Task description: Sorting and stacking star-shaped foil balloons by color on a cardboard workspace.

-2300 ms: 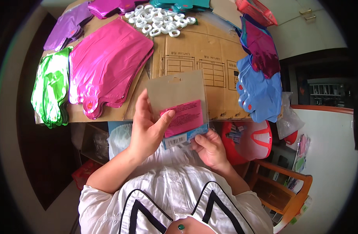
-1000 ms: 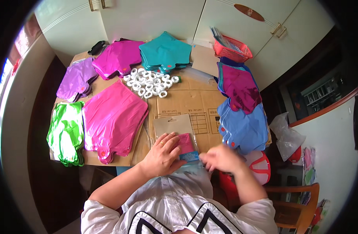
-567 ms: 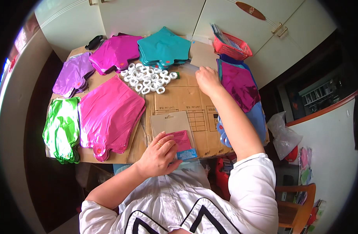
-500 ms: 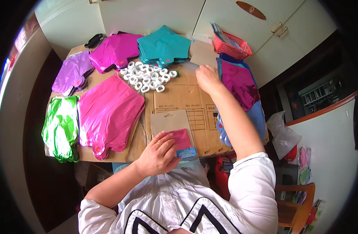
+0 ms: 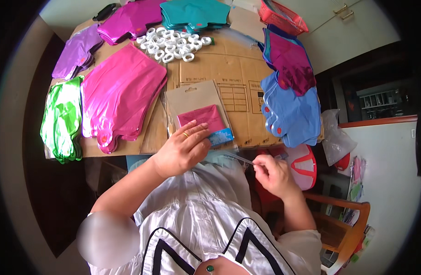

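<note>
Near the table's front edge lies a clear plastic bag (image 5: 224,110) holding a tan card (image 5: 199,94), a folded pink foil piece (image 5: 201,117) and a blue label (image 5: 221,136). My left hand (image 5: 185,149) rests on its lower part, fingers stretched out over the pink piece. Just off the edge, to the right, my right hand (image 5: 274,176) pinches the edge of a clear plastic flap (image 5: 238,158) at the bag's near end. The flap is see-through, so how it joins the bag is hard to make out.
Foil balloon stacks ring the table: green (image 5: 62,119), pink (image 5: 123,91), lilac (image 5: 77,52), magenta (image 5: 130,20), teal (image 5: 194,13) and blue (image 5: 293,107). White ribbon rolls (image 5: 171,43) lie between. A red basket (image 5: 284,18) and wooden chair (image 5: 343,229) are at right.
My right hand has come back from the table's far right to the front edge and now pinches clear plastic. My left hand stays on the bag. The view has tilted downward.
</note>
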`<state>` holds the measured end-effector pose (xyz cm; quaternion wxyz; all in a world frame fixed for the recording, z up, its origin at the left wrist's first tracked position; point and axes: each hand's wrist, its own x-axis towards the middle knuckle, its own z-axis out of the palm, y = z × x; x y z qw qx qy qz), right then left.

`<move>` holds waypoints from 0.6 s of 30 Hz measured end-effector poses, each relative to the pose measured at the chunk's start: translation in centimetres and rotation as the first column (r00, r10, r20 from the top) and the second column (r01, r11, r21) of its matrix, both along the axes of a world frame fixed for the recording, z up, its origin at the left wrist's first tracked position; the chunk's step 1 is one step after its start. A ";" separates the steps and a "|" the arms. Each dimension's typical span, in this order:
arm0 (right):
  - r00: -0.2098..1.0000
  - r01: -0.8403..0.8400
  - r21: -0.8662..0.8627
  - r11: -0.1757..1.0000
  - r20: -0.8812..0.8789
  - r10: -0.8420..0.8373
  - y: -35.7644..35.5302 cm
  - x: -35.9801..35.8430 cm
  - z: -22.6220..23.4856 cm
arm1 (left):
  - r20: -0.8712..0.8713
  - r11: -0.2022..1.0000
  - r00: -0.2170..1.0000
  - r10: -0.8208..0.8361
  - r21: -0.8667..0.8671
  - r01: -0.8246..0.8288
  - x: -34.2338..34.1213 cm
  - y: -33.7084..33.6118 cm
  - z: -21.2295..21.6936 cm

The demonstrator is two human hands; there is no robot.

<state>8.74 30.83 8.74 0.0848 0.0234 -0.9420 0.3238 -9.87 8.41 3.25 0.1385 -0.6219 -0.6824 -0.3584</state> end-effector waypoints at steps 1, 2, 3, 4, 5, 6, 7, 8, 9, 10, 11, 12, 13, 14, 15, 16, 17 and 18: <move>0.999 0.024 0.001 1.000 -0.046 -0.024 -0.7 0.6 -0.6 | 0.001 1.000 1.000 0.001 -0.003 -0.001 0.0 0.0 0.1; 0.996 0.022 0.021 1.000 -0.084 -0.020 -1.0 0.7 -1.0 | 0.007 1.000 1.000 0.000 -0.015 0.000 0.0 0.0 0.1; 0.993 0.020 0.037 0.999 -0.118 -0.016 -1.5 0.5 -1.4 | 0.007 1.000 1.000 0.008 -0.024 -0.008 0.1 -0.1 0.3; 0.989 0.029 0.059 0.998 -0.150 -0.020 -1.8 0.1 -1.7 | 0.011 1.000 1.000 0.007 -0.026 -0.006 0.1 0.0 0.3; 0.983 0.037 0.082 0.996 -0.181 -0.022 -2.2 -0.3 -2.1 | 0.014 1.000 1.000 0.006 -0.028 -0.006 0.1 0.1 0.3; 0.980 0.024 0.099 0.995 -0.201 -0.004 -2.6 -0.8 -2.5 | 0.022 1.000 1.000 0.015 -0.024 -0.014 0.2 0.1 0.2; 0.975 0.071 0.111 0.991 -0.218 -0.046 -3.0 -1.2 -2.9 | 0.019 1.000 1.000 0.008 -0.025 -0.007 0.2 0.2 0.1; 0.968 0.118 0.122 0.986 -0.235 -0.086 -3.3 -1.5 -3.1 | 0.015 1.000 1.000 0.001 -0.027 -0.001 0.2 0.2 0.0; 0.959 0.161 0.133 0.978 -0.254 -0.123 -3.5 -1.8 -3.3 | 0.010 1.000 1.000 -0.002 -0.027 0.002 0.2 0.2 0.0; 0.948 0.215 0.142 0.966 -0.269 -0.171 -3.6 -1.9 -3.2 | -0.006 1.000 1.000 -0.003 -0.027 0.003 0.2 0.2 -0.1; 0.941 0.255 0.169 0.952 -0.272 -0.203 -3.7 -2.0 -3.5 | -0.021 1.000 1.000 -0.004 -0.028 0.003 0.3 0.2 -0.2; 0.932 0.295 0.198 0.935 -0.275 -0.236 -3.9 -2.0 -3.9 | -0.034 1.000 0.999 -0.007 -0.027 0.006 0.3 0.3 -0.3; 0.922 0.335 0.227 0.914 -0.279 -0.269 -4.3 -2.1 -4.1 | -0.043 1.000 0.999 -0.009 -0.028 0.008 0.3 0.3 -0.4; 0.923 0.343 0.228 0.911 -0.264 -0.281 -5.0 -2.1 -4.0 | -0.053 0.999 0.999 -0.012 -0.030 0.011 0.2 0.4 -0.4; 0.932 0.307 0.185 0.934 -0.257 -0.255 -5.5 -2.2 -3.8 | -0.059 0.999 0.998 -0.014 -0.032 0.012 0.2 0.3 -0.5; 0.950 0.249 0.124 0.961 -0.223 -0.217 -5.5 -2.3 -3.3 | -0.050 0.999 0.999 -0.015 -0.036 0.013 0.3 0.3 -0.5; 0.966 0.191 0.060 0.980 -0.191 -0.177 -5.4 -2.4 -2.6 | -0.040 0.999 0.999 -0.016 -0.040 0.015 0.3 0.3 -0.4; 0.985 0.149 -0.060 0.987 -0.077 -0.154 -5.3 -2.3 -1.5 | -0.034 0.999 0.999 -0.011 -0.044 0.009 0.3 0.2 -0.3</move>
